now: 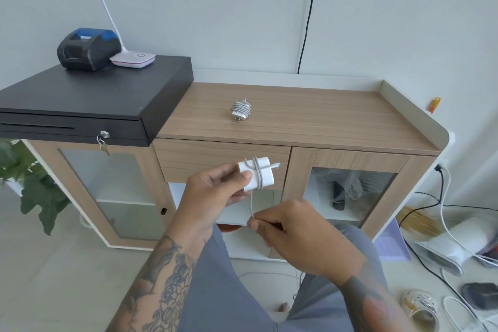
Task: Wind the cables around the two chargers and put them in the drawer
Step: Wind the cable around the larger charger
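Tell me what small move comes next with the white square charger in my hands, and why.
Probably carry another loop around the white square charger: only a couple of turns cross it, and the grey cable hangs slack from it to the right hand, while the left hand holds it steady.

Tattooed forearms [161, 283] (dark floral ink), bare hands, grey-blue trousers [242, 291]

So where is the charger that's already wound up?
The wound charger lies on the wooden cabinet top, centre of the head view, right of the black cash drawer and beyond both hands.
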